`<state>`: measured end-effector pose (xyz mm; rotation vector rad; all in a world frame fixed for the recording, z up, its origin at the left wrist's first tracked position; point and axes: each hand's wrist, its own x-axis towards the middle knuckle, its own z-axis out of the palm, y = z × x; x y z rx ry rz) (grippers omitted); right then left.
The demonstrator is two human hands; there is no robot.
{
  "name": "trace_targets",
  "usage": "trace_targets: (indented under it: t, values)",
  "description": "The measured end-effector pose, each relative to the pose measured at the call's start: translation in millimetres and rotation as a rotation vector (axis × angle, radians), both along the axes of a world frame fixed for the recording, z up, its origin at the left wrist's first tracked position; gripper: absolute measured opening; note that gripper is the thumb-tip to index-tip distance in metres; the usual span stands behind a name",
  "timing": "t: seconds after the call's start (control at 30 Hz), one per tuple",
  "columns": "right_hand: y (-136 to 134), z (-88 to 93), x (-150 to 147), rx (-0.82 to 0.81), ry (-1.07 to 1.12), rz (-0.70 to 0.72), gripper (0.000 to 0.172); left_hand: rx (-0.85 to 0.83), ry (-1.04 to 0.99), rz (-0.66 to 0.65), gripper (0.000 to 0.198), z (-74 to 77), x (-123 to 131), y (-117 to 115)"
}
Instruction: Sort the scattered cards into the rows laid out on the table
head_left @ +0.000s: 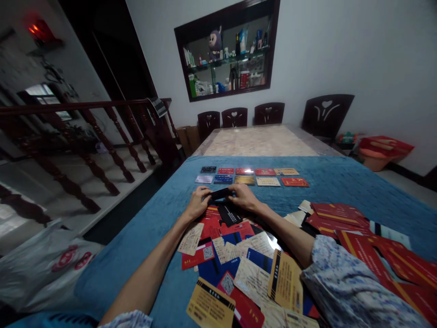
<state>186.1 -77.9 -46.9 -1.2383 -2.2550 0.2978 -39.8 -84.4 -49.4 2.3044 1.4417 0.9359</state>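
head view | from behind and above bare left hand [198, 202] and bare right hand [246, 197] | faces forward, down | hands near, flat pale wall [317, 54] far beyond

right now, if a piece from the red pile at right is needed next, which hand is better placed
Probably the right hand: it is nearer the red pile, and its forearm lies beside it. The left hand is farther off. Both hold the black piece.

Dark chairs [310, 111], wall cabinet [228, 94], wooden railing [85, 105], white bag [34, 278].
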Motion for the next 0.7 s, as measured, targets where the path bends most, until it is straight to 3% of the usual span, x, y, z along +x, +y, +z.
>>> trace_targets:
  t: [0.37,0.53,0.7]
  values:
    - [-2,-0.4,-2,0.140,0.232,0.029,0.014,-0.001,0.045,-0.003,0.019,5.2,3,-5]
    - [-7,5.2,-3,0.261,0.142,-0.035,0.017,0.067,0.012,0.061,0.025,9.9,4,-8]
    - [-7,3.1,-6,0.316,-0.015,-0.048,0.018,0.138,-0.038,0.037,0.030,14.5,8,-14]
